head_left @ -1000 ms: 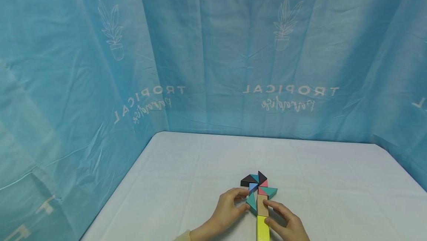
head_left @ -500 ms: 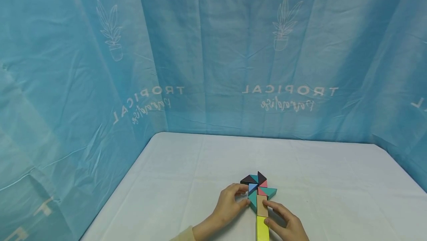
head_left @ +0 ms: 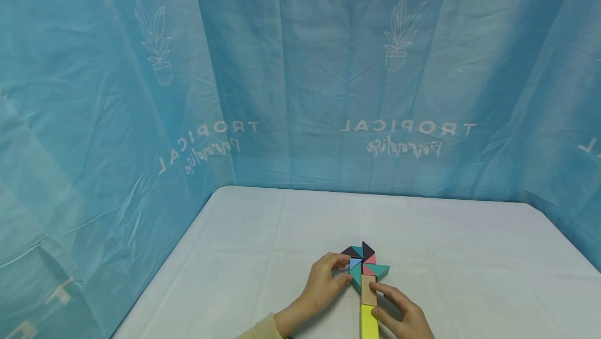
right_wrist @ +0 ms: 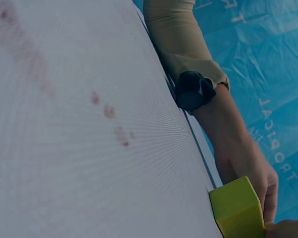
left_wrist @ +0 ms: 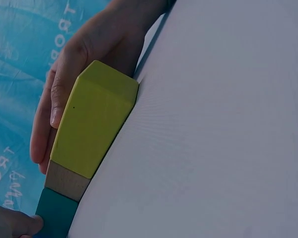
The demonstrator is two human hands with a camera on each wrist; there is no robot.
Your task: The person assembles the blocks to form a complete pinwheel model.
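Colored triangular blocks form a pinwheel on the white table, above a stem of a wooden block (head_left: 368,291) and a yellow block (head_left: 369,321). My left hand (head_left: 321,282) is at the pinwheel's left side. Its thumb touches a teal triangular block (head_left: 356,276), and its index finger reaches the edge by a small blue triangle (head_left: 355,263). My right hand (head_left: 407,312) lies along the stem's right side, a fingertip on the wooden block and the thumb at the yellow one. The left wrist view shows the yellow block (left_wrist: 97,119) nearest, with the left thumb (left_wrist: 27,223) against teal.
Black triangles (head_left: 368,251), pink triangles (head_left: 368,270) and another teal triangle (head_left: 380,270) make up the pinwheel's other blades. A blue printed curtain (head_left: 300,94) hangs behind the white tablecloth (head_left: 263,224). The right wrist view shows a dark band (right_wrist: 191,91) on the left wrist.
The left hand has moved slightly up the pinwheel. The teal triangle has slid up and right, against the wooden block and the blue triangle. The right hand has stayed put.
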